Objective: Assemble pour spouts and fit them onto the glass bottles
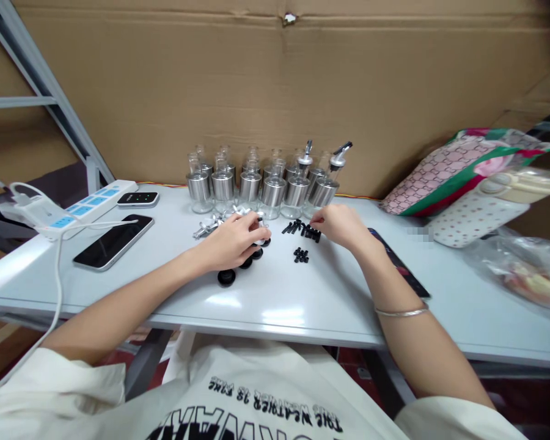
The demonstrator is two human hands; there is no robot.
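Note:
My left hand (238, 242) is closed, its thumb and fingers curled around a small silver bottle pourer (260, 241), mostly covered by the fingers. Just behind that hand lies a pile of silver metal spouts (206, 227). Round black stoppers (226, 278) sit in a slanting row beneath and in front of it. My right hand (338, 225) pinches down at a cluster of slim black pieces (310, 233); its fingertips are partly hidden, so what they grip is unclear. Nearer to me is a little group of short black caps (301, 255).
Two rows of glass bottles with steel sleeves (249, 184) stand at the back; two on the right carry pourers (337, 157). At left are a phone (113, 242), a small black device (138, 199) and a power strip (91, 205). Another phone (401, 264), a tumbler (479, 211) and bags (453, 168) lie right.

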